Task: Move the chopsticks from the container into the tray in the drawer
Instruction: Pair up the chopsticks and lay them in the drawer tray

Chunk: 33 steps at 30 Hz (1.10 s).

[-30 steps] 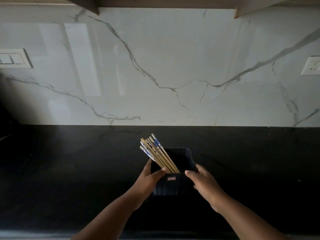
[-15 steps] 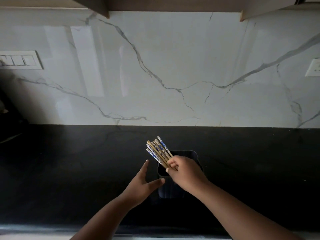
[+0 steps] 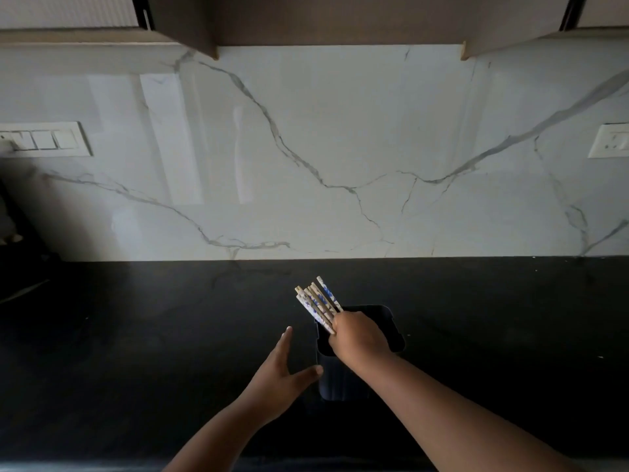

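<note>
The right hand [image 3: 359,338] is closed around the bundle of chopsticks [image 3: 316,301] at the mouth of the dark container [image 3: 391,321], which stands on the black table [image 3: 136,335] in front of the marble wall [image 3: 306,148]. The patterned ends of the chopsticks fan out up and to the left above the fist; their lower ends are hidden by the hand and the container, so it cannot be told whether they are clear of the rim. The left hand [image 3: 279,376] is open and holds nothing, its fingers spread and its thumb tip touching or just short of the container's side.

Neither the drawer nor the tray is in view, so the carry is all still to come. The bundle looks loosely splayed, and 1 or 2 sticks could slip from the fist if it is tilted. A tip catching the rim on the way out could tip the container, since the left hand is not gripping it.
</note>
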Each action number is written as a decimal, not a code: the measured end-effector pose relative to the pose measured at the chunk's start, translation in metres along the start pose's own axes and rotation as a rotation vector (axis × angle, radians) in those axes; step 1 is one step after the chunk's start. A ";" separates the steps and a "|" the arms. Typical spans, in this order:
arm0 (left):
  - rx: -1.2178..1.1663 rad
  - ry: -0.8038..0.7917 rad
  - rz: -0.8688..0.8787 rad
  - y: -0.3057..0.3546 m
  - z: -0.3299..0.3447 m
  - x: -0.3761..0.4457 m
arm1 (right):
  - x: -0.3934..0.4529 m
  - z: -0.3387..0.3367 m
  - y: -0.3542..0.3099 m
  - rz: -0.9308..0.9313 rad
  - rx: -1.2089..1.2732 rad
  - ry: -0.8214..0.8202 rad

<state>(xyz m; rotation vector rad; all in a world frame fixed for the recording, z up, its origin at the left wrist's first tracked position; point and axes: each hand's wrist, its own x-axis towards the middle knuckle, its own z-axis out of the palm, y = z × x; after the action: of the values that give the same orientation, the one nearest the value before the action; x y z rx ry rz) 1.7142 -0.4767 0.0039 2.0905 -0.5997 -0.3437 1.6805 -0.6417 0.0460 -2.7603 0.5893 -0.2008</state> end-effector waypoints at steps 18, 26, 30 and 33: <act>-0.651 -0.049 0.351 0.202 -0.103 0.021 | -0.028 -0.170 -0.030 -0.288 0.977 -0.075; -0.727 -0.133 0.276 0.207 -0.104 0.022 | -0.035 -0.168 -0.028 -0.233 1.006 -0.097; -0.764 -0.145 0.241 0.205 -0.102 0.022 | -0.035 -0.165 -0.027 -0.225 0.997 -0.109; -0.771 -0.154 0.229 0.204 -0.101 0.021 | -0.034 -0.163 -0.027 -0.219 1.005 -0.103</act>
<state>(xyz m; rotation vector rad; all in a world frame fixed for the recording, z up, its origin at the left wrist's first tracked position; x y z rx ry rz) 1.7196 -0.5136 0.2296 1.2543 -0.6580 -0.5102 1.6273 -0.6485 0.2056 -1.8264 0.0845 -0.2986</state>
